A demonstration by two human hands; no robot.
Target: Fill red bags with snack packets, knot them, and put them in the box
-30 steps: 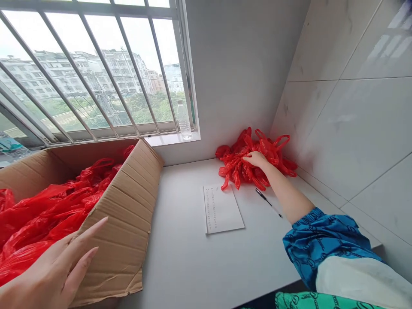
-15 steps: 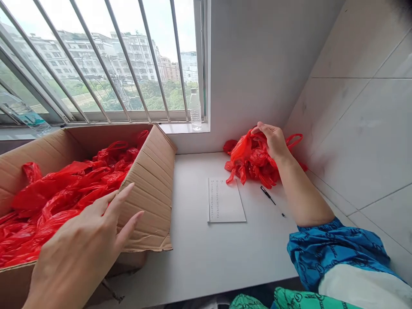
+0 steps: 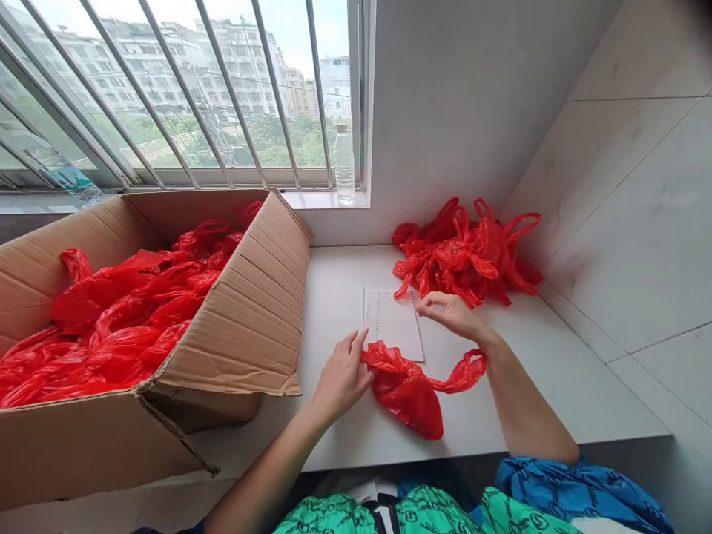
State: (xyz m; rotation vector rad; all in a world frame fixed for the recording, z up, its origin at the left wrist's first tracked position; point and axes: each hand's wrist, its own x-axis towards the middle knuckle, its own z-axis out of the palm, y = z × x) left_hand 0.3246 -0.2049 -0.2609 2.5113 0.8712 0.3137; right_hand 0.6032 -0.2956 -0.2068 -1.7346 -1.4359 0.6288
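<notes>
A full red plastic bag (image 3: 409,400) lies at the front of the white table. My left hand (image 3: 340,377) is closed on the gathered left end of this bag, thumb below and fingers above. One bag handle stretches right and ends in a loop under my right wrist. My right hand (image 3: 453,315) hovers over the notepad's right edge, thumb and fingertips drawn together with nothing visible between them. Printed columns run down the left side of the white notepad (image 3: 397,326); the bag hides its lower left corner. A pile of red plastic bags (image 3: 461,248) sits behind my right hand.
A large cardboard box (image 3: 245,311) with more red bags (image 3: 139,297) stands on the left, its flap leaning over the table. A clear water bottle (image 3: 345,167) stands on the sill, another bottle (image 3: 78,182) farther left. A tiled wall (image 3: 634,215) bounds the right.
My left hand has moved right from the box to the table front. My right hand has come back from the pile. A red bag now lies between them, and the pen is out of sight.
</notes>
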